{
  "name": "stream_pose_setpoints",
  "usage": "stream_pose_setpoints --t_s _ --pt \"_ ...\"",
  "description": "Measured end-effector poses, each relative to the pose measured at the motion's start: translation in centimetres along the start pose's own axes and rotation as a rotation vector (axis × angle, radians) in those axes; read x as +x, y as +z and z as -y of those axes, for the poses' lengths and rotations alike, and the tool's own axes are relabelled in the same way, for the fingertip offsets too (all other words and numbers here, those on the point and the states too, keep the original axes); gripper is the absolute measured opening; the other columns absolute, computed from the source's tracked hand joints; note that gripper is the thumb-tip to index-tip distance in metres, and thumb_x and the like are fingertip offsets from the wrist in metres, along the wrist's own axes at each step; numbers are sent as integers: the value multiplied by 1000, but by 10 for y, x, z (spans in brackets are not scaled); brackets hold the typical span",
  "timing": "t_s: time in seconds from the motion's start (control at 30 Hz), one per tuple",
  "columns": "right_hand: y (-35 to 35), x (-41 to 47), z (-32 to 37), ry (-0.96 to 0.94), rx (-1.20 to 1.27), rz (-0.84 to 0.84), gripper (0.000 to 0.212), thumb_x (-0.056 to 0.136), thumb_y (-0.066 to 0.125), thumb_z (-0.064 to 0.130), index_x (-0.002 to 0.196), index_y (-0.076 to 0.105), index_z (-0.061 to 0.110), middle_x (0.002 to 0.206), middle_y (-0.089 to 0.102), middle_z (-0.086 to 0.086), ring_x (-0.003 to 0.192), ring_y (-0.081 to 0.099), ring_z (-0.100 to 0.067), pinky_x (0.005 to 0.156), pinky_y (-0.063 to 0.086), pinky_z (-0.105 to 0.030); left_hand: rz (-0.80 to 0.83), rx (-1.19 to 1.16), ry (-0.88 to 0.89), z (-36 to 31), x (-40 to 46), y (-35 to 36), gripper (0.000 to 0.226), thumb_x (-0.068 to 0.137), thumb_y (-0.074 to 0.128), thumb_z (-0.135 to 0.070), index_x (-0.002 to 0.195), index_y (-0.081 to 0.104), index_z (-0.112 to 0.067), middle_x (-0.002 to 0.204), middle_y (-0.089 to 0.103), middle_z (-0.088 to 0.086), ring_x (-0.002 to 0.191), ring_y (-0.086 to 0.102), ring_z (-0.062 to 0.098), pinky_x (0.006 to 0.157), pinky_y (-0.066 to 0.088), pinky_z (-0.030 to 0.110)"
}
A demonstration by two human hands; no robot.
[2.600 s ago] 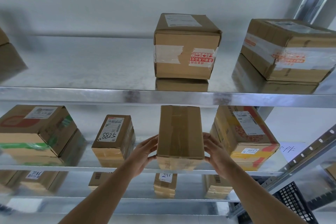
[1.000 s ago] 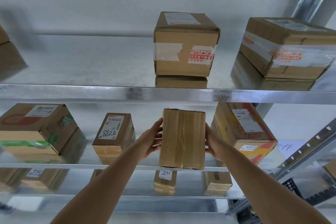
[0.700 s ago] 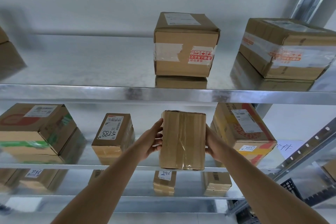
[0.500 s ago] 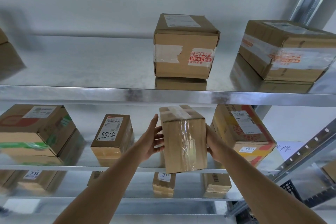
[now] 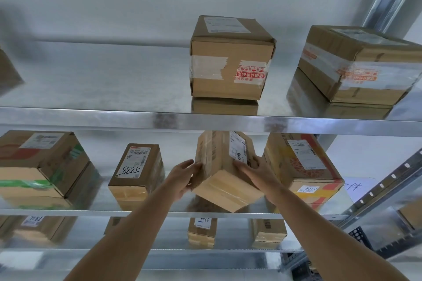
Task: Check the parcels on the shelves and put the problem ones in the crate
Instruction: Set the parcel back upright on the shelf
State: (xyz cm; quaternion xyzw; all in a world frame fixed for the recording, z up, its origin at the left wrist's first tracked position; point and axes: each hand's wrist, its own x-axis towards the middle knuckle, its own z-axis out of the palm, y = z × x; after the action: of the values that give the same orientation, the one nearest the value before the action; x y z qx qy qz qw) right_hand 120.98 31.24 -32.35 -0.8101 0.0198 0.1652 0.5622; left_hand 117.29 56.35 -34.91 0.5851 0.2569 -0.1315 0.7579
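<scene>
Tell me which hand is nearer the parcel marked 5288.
Left. The left hand grips the held parcel on the side facing the 5288 parcel; the right hand grips its far side.

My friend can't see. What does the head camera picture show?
Two hands, left hand and right hand, hold a tilted brown parcel above the middle shelf, its label facing up. More parcels sit on the metal shelves around it.

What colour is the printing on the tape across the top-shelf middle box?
Red print on the tape of the middle box, seen in the head view.
</scene>
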Motion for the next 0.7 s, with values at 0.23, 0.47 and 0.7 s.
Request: stream_pose_setpoints --t_s 0.23,0.47,0.7 --pt "9 8 -3 -37 -146 -28 99 71 90 51 150 41 18 130 63 1 119 62 -20 96 60 -42 -99 215 -87 6 19 3 36 107 54 -36 139 62 -20 123 68 10 115 64 31 104 53 54" --pt "14 22 -8 -4 -234 -26 102 74 87 42 156 31 23 145 54 -5 120 63 -22 98 59 -47 -19 178 -188 15 25 8 76 88 50 -84 120 69 -17 118 73 7 117 65 30 106 51 49" --pt "17 21 -10 72 -101 42 54 88 81 21 135 52 18 112 69 2 100 71 -18 90 61 -37 -66 255 -186 20 29 3 70 94 50 -75 119 67 -12 116 76 9 114 68 29 111 48 51"
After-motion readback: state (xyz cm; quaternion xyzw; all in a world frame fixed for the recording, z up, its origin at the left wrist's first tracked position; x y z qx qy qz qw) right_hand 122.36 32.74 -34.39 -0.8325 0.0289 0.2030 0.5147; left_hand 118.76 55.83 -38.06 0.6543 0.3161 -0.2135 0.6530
